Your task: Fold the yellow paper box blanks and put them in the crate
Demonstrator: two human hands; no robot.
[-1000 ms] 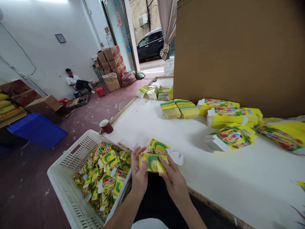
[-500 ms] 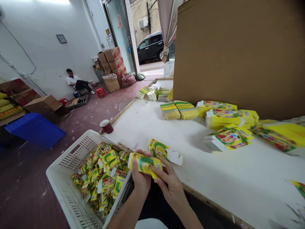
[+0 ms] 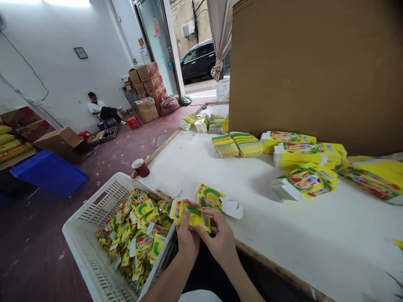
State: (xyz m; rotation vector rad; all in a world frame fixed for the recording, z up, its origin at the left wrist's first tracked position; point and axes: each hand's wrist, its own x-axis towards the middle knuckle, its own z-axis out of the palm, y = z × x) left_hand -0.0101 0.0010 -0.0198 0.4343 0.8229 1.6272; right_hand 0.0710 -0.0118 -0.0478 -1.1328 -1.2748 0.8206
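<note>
Between my two hands is a small yellow-green printed carton (image 3: 194, 219), held just over the table's near edge. My left hand (image 3: 188, 241) grips its left part, thumb on the printed face. My right hand (image 3: 220, 235) pinches the right end, where a barcode shows. Just beyond lies a flattened carton blank (image 3: 210, 197) with white flaps on the white table (image 3: 252, 226). To the left, a white plastic crate (image 3: 77, 239) holds a heap of similar small cartons (image 3: 138, 226).
A maroon mug (image 3: 141, 168) stands on the table corner by the crate. Bundles of flat cartons (image 3: 239, 144) and carton stacks (image 3: 308, 182) lie farther back, before a tall cardboard sheet (image 3: 315, 75). A person (image 3: 102, 110) sits by the far wall, near stacked boxes (image 3: 151, 82).
The right fingers have moved from the carton's face to its right end, and the end flap that stuck out now lies in line with the carton. The view has shifted slightly.
</note>
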